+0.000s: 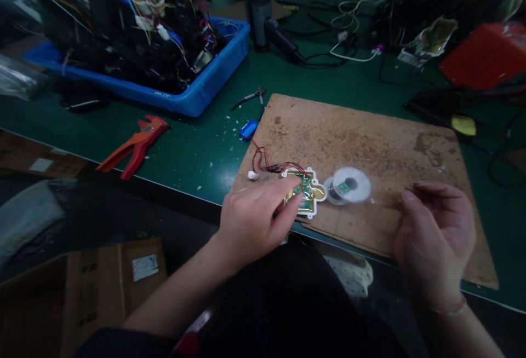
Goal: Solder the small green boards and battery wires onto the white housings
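Observation:
My left hand (258,215) is closed at the near left side of the wooden board, thumb and forefinger pinched on a green circuit board (306,205) in a white plastic frame. Its left part is hidden under my fingers. Red and black wires (273,168) run from it to a small white connector (252,175) and toward a blue cylindrical part (249,130). Just right of the frame is a clear and white solder spool (355,185). My right hand (439,232) hovers over the board's right side with curled fingers, thumb close to the forefinger; whatever they hold is too blurred to make out.
The brown wooden board (349,128) lies on a green bench. Left are red-handled cutters (137,147) and a blue tray (197,100) heaped with wired black parts. Small pliers (250,97) lie behind. Farther back are a dark corded tool (279,38), cables and a red box (485,54).

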